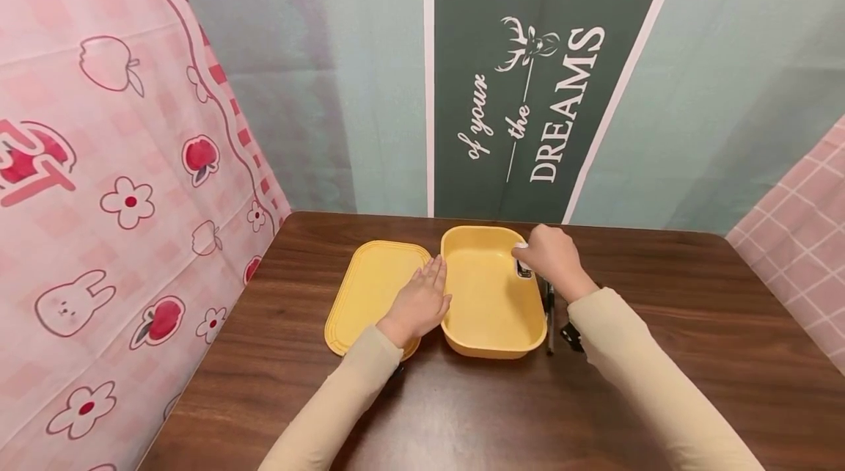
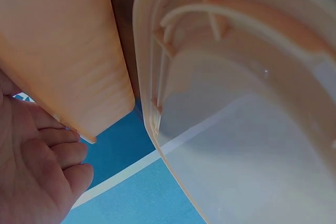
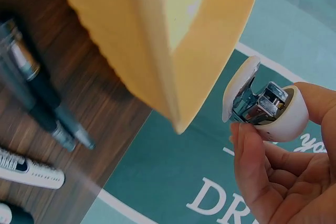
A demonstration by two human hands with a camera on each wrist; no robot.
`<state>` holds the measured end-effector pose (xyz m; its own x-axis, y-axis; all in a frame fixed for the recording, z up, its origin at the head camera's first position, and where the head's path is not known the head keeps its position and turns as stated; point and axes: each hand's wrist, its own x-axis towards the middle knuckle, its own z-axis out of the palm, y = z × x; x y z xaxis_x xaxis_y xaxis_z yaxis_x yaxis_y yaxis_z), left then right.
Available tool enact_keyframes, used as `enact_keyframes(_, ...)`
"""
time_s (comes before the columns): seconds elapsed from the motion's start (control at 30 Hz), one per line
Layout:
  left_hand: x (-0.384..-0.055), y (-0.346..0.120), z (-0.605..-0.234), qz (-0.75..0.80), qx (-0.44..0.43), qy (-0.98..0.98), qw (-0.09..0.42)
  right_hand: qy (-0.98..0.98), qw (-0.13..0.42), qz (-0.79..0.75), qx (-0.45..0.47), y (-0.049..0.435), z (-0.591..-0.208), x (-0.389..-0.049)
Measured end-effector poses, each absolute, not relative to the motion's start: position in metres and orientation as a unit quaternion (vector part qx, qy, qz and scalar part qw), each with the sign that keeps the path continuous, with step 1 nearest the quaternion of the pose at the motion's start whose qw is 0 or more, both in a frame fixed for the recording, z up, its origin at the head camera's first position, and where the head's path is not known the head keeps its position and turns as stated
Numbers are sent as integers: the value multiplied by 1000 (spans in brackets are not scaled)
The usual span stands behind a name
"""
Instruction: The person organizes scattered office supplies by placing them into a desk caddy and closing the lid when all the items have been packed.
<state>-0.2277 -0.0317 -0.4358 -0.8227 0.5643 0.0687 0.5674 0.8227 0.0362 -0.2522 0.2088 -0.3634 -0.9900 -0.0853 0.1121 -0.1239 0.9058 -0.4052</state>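
Note:
A yellow rectangular box (image 1: 491, 309) stands uncovered on the table, and its yellow lid (image 1: 366, 295) lies just left of it. My left hand (image 1: 421, 298), fingers extended, rests along the box's left rim; in the left wrist view the lid's ribbed inner edge (image 2: 157, 40) shows beside it. At the box's right rim, my right hand (image 1: 557, 258) pinches a small white rounded object (image 3: 283, 114) between thumb and fingers. A hinged white flap (image 3: 239, 87) on it stands up, baring shiny metal parts; its exact kind is unclear.
Dark clear-tipped pens (image 3: 37, 82) lie along the box's right side. Near them are a white printed stick-like item (image 3: 34, 174) and a dark item (image 3: 16, 214), partly cut off. The brown wooden table (image 1: 667, 280) backs onto a green printed curtain (image 1: 502, 185).

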Motion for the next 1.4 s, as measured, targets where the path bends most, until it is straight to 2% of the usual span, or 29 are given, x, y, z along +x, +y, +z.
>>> enact_keyframes(0.33, -236, -32, -428, -29, -291, -956, 30, -977, 47, 201, 62, 181, -358, -264)
enact_keyframes(0.57, -236, -32, -428, -29, -288, -957, 19, -979, 27, 194, 54, 162, -362, -268)
enact_keyframes(0.8, -234, -33, -429, -23, -289, -957, 22, -983, 46, 151, 88, 142, -370, -272)
enact_keyframes(1.4, -230, -33, -434, -30, -291, -956, 18, -992, -31, 111, 49, 111, -395, -286)
